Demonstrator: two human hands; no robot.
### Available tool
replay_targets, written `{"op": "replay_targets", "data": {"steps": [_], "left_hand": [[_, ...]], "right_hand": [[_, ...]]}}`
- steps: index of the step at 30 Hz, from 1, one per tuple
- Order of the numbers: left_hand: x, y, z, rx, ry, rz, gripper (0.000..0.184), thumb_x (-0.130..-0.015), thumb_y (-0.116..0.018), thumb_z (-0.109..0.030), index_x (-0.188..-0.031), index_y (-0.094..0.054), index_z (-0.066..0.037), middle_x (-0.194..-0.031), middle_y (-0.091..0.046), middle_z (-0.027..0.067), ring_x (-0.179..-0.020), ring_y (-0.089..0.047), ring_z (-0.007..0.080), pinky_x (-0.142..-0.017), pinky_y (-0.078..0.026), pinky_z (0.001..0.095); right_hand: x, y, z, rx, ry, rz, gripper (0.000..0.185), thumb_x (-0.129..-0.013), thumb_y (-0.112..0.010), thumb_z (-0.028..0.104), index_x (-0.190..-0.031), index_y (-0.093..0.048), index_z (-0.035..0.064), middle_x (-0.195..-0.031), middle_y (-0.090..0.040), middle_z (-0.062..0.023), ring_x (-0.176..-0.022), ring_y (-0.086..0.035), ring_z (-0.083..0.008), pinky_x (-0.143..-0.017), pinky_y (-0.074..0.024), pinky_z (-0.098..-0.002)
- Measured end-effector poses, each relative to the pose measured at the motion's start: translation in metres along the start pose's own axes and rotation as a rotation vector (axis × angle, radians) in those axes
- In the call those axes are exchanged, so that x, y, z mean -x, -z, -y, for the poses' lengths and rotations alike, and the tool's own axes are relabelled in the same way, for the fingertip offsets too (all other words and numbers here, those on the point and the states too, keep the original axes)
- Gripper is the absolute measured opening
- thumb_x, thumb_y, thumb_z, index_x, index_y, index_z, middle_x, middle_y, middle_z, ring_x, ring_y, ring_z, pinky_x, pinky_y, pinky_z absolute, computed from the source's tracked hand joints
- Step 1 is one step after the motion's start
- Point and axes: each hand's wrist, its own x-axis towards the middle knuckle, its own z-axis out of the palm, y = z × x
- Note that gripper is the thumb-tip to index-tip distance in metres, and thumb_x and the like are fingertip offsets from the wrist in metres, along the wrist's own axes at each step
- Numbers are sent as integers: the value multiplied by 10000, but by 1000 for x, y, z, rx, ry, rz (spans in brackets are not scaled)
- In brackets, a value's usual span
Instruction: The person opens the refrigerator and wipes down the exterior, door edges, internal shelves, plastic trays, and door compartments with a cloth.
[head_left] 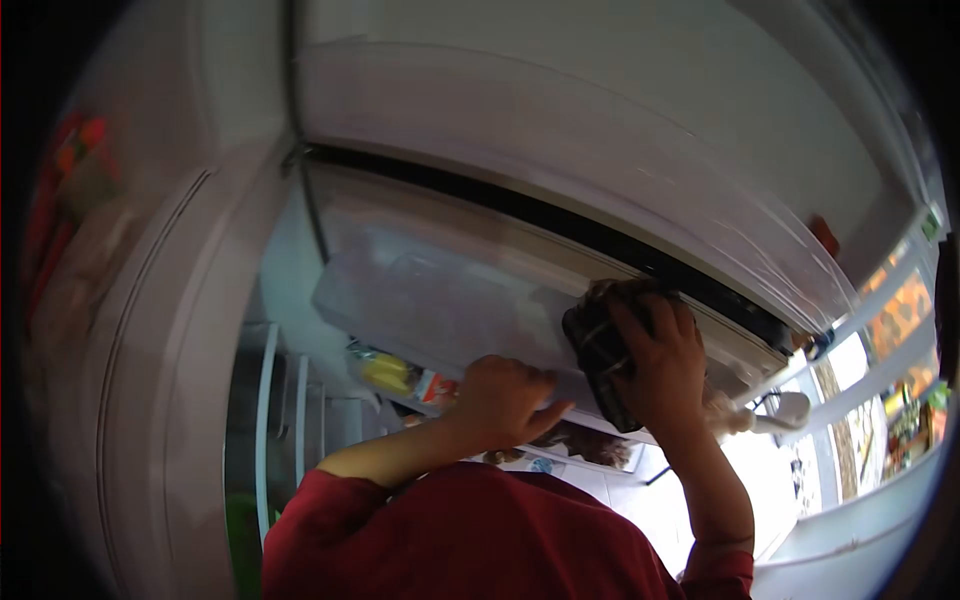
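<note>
A dark checked cloth (597,345), bunched up, is under my right hand (660,350). The fingers of that hand curl over it and press it near the pale inner wall, just below a black strip. My left hand (505,400) is curled at the front edge of a translucent door bin (400,285), its thumb apart from the fingers. Part of the grip is hidden by the hand itself. Beside my left wrist, a yellow-and-red packet (400,380) lies in a lower bin.
A large clear bin (500,110) spans the upper part of the door. At left is a pale door panel (170,350), with glass shelf edges (270,420) nearer my arm. A white handled object (785,412) sticks out at right, near a bright opening.
</note>
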Motion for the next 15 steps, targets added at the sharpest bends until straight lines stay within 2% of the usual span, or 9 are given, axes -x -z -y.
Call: {"op": "replay_targets", "data": {"steps": [2, 4, 10, 15], "left_hand": [[2, 2, 0, -14, 3, 11, 326, -771, -629, -363, -620, -543, -88, -509, -523, 72, -475, -544, 262, -473, -407, 396], [3, 4, 0, 20, -72, -65, 329, -771, -630, -363, -620, -530, -88, -511, -515, 76, -471, -538, 262, -472, -409, 390], [6, 4, 5, 45, -138, -71, 305, -756, -647, -342, -654, -521, -84, -503, -495, 62, -456, -526, 236, -461, -404, 367], [8, 2, 5, 73, -132, -127, 285, -751, -649, -317, -662, -520, -79, -510, -495, 63, -466, -524, 242, -472, -403, 371]], "right_hand": [[-18, -7, 11, -21, 61, -4, 560, -554, -701, 163, -1104, -601, 134, -1052, -521, -102, -1002, -505, -311, -787, -470, -407], [-35, -16, 21, -7, 169, -32, 580, -531, -680, 88, -1104, -603, 129, -1032, -523, -100, -958, -513, -307, -771, -474, -410], [-78, -36, 57, -23, 328, -66, 536, -551, -650, 63, -1081, -611, 131, -986, -524, -67, -921, -521, -270, -716, -493, -366], [-114, -52, 93, -57, 406, -64, 517, -573, -642, 59, -1085, -602, 125, -976, -522, -71, -907, -520, -250, -700, -493, -343]]}}
